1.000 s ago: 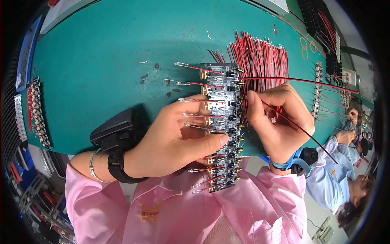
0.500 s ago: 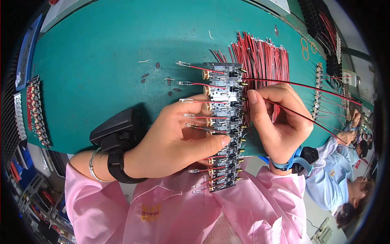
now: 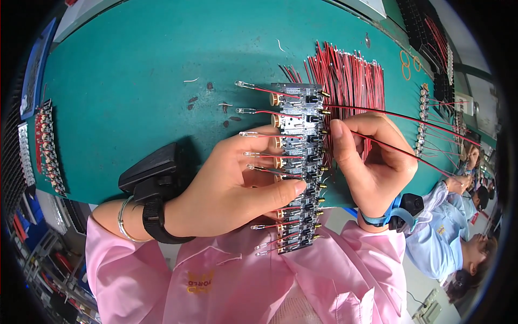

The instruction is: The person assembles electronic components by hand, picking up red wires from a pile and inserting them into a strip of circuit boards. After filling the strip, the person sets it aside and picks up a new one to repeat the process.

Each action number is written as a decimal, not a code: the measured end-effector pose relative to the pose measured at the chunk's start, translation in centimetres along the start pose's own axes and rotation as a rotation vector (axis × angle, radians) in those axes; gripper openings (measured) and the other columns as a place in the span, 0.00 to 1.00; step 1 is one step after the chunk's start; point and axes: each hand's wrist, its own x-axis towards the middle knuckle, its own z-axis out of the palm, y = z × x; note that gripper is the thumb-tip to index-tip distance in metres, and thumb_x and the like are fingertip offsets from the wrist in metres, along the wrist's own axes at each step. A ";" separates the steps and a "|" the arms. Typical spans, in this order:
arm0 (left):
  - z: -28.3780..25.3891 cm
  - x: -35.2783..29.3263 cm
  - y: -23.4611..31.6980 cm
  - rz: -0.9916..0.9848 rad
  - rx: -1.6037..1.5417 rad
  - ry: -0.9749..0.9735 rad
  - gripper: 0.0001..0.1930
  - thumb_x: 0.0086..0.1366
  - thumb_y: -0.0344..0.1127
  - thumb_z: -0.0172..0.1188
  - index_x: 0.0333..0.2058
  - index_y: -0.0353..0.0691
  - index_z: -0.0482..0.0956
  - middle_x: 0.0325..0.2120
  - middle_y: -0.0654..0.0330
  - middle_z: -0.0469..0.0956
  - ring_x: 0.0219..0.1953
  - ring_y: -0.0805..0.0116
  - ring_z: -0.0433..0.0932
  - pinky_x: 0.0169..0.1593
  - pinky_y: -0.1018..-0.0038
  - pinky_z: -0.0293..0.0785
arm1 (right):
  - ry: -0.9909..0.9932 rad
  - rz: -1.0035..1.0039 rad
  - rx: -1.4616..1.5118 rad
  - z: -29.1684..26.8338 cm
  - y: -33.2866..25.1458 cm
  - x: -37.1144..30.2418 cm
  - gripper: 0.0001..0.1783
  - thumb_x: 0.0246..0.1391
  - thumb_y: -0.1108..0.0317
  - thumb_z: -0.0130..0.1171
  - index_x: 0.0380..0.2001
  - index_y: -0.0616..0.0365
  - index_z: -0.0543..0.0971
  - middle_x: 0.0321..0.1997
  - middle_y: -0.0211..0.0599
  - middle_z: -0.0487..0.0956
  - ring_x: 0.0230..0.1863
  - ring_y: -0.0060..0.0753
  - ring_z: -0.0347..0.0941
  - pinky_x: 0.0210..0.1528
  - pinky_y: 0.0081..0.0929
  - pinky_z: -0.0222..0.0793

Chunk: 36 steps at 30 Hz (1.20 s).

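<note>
A long black circuit board strip [image 3: 295, 122] is gripped by my left hand [image 3: 232, 186], its thumb pressed across the face and its fingers behind. Small clear LEDs on red-and-black leads stick out from the strip's left edge, next to round brass-coloured parts. My right hand [image 3: 372, 162] pinches a red-and-black wire [image 3: 402, 150] between thumb and forefinger, close to the strip's right edge; the wire's tip is hidden by the fingers. Above it, another red-and-black wire [image 3: 399, 113] runs off to the right from the strip's upper part.
Behind the strip, a thick bundle of red and black wires [image 3: 353, 81] lies on the green table mat [image 3: 135, 81]. Rubber bands [image 3: 405, 66] lie at the far right. More board strips rest at the left [image 3: 49, 146] and right [image 3: 421, 121]. Co-workers [image 3: 440, 237] sit at the right.
Almost nothing differs. My right hand has shifted very slightly right, the pinched wire with it, and the strip's upper end has moved a touch to the right.
</note>
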 end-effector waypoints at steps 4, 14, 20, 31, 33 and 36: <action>0.1 -0.1 -0.1 0.005 0.014 0.015 0.14 0.53 0.25 0.58 0.39 0.34 0.69 0.35 0.65 0.70 0.31 0.80 0.72 0.27 0.83 0.74 | 0.030 -0.048 -0.028 0.1 0.1 -0.1 0.06 0.35 0.79 0.63 0.18 0.62 0.75 0.16 0.30 0.71 0.16 0.20 0.63 0.20 0.14 0.57; 0.8 -0.2 0.6 -0.002 0.093 0.042 0.15 0.52 0.22 0.56 0.41 0.32 0.68 0.31 0.64 0.71 0.30 0.80 0.72 0.27 0.84 0.73 | 0.028 -0.099 -0.153 -0.5 -0.6 -0.5 0.04 0.37 0.81 0.60 0.20 0.66 0.74 0.18 0.29 0.71 0.19 0.15 0.63 0.21 0.12 0.58; 1.0 -0.1 0.5 -0.055 0.169 0.217 0.19 0.51 0.19 0.55 0.42 0.32 0.63 0.32 0.60 0.72 0.29 0.76 0.74 0.26 0.81 0.74 | 0.126 -0.277 0.019 0.7 1.8 0.8 0.05 0.37 0.75 0.61 0.16 0.61 0.75 0.17 0.32 0.72 0.15 0.24 0.67 0.15 0.18 0.59; 1.5 -0.9 -0.2 -0.007 0.028 0.258 0.20 0.51 0.18 0.53 0.44 0.33 0.62 0.35 0.57 0.72 0.32 0.72 0.75 0.29 0.78 0.75 | -0.104 0.032 0.393 -1.3 1.8 0.3 0.08 0.38 0.74 0.63 0.20 0.64 0.73 0.16 0.33 0.72 0.13 0.19 0.64 0.14 0.16 0.56; 1.4 -0.8 -0.1 -0.004 0.032 0.249 0.20 0.51 0.18 0.53 0.44 0.34 0.62 0.35 0.57 0.72 0.33 0.72 0.75 0.30 0.78 0.75 | -0.141 0.240 0.493 -1.8 1.4 0.6 0.09 0.39 0.73 0.63 0.21 0.66 0.73 0.17 0.33 0.72 0.14 0.19 0.63 0.15 0.14 0.55; 1.3 -0.7 0.0 -0.006 0.037 0.226 0.20 0.52 0.18 0.52 0.44 0.34 0.62 0.35 0.57 0.72 0.34 0.72 0.74 0.32 0.78 0.75 | -0.177 0.313 0.509 -3.1 1.3 0.6 0.10 0.39 0.72 0.63 0.22 0.65 0.73 0.18 0.33 0.72 0.15 0.20 0.64 0.16 0.15 0.57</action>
